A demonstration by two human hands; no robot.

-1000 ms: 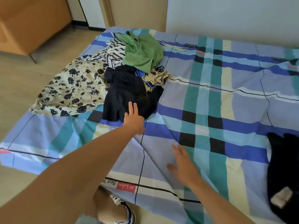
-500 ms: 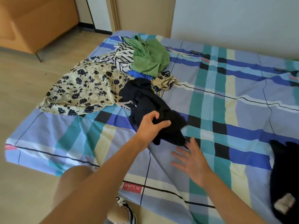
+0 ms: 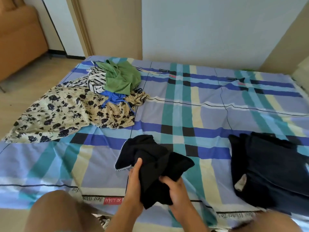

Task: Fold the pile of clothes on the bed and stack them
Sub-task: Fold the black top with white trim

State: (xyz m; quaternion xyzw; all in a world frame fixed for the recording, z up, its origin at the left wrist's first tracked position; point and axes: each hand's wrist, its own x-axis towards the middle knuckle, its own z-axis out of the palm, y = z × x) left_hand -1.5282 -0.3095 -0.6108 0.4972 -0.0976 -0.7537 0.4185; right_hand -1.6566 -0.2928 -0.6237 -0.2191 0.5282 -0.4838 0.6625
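Note:
A crumpled black garment point(image 3: 150, 158) with a pale beaded trim lies near the bed's front edge. My left hand point(image 3: 133, 183) grips its left side, and my right hand point(image 3: 175, 190) grips its lower right part. The unfolded pile sits at the far left of the bed: a green top point(image 3: 122, 77), a black-and-white striped piece point(image 3: 95, 81), a blue piece point(image 3: 113, 97) and a cream floral dress point(image 3: 66, 114). A folded dark garment point(image 3: 270, 166) lies at the right, with a pale label showing.
The plaid bedsheet point(image 3: 192, 114) covers the bed; its front edge runs just below my hands. My knees point(image 3: 55, 213) are against that edge. A wall stands behind the bed. Wooden floor and an orange cabinet point(image 3: 18, 39) are at the left.
The black garment has been pulled out of the pile toward the front edge. My right hand, flat on the sheet before, now grips the garment together with my left.

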